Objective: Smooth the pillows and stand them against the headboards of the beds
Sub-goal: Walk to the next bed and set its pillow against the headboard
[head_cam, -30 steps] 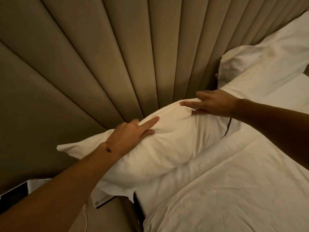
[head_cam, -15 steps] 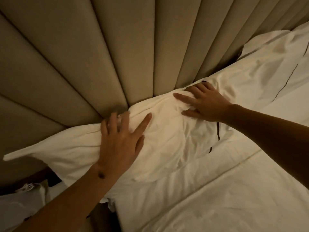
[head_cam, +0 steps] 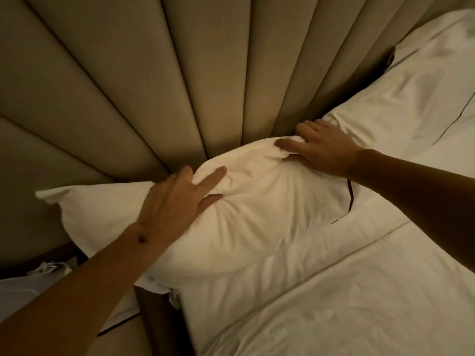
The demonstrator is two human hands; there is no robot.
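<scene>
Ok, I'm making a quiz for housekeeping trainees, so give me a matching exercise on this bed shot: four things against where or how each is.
Things:
1. left hand
2. right hand
3. near pillow
4. headboard

States:
A. padded in vertical channels
B. gripping the pillow's top edge at its right end
C. bunching fabric near the pillow's middle
D. standing against the headboard

Pairs: 1-C, 2-B, 3-D, 4-A

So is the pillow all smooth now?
Not yet. The pillow is still bunched where the left hand and right hand pinch its top edge, with creases fanning down its front.
</scene>
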